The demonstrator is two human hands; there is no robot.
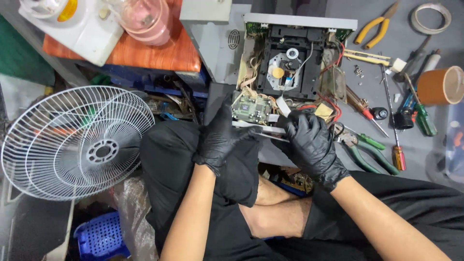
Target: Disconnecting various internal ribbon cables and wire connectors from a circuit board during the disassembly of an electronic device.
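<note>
fingers of the left hand, in a black glove, are curled and pinching the near left corner of a small green circuit board; fingers of the right hand, gloved the same, are bent together and gripping the metal front edge just right of that board, the thumb lying along the edge. the board sits at the near rim of an opened disc player, whose black drive tray with a white hub and a yellow disc fills its middle, with red and white wires trailing along its right side. right of the player, on the grey floor, lie a red-handled screwdriver, green-handled pliers just beside the right hand, and a long screwdriver with an orange handle. farther right stands a roll of brown tape, and beyond the player's far right corner lie yellow-handled pliers. well to the left of the player lies a white fan grille, and a blue basket lies nearer the person than the grille
</note>
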